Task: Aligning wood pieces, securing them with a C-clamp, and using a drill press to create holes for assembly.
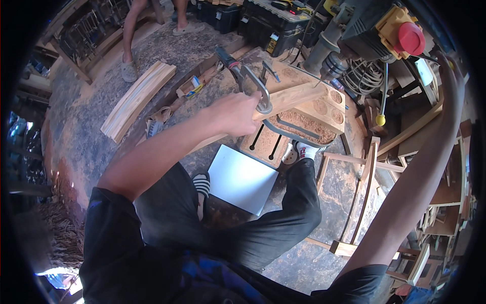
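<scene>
My left hand [242, 112] is closed round a long wooden piece [293, 99] that lies slantwise across the drill press table [304, 133]. Close to those fingers, a metal clamp [257, 90] with a dark handle stands over the wood. The far end of the piece reaches below the drill chuck [334, 65]; whether a bit touches it I cannot make out. Out at the far right, my right hand [450, 66] is raised and closed on a feed lever [430, 59] of the drill press, its fingers partly hidden. Wood shavings lie around the table.
A red button [411, 38] sits on the yellow switch box. Another lever ends in a yellow knob [380, 120]. A pale sheet [243, 180] lies between my feet. Curved wood strips [139, 101] rest on the floor at left; wooden frames [367, 172] stand right. Another person's legs [132, 35] show behind.
</scene>
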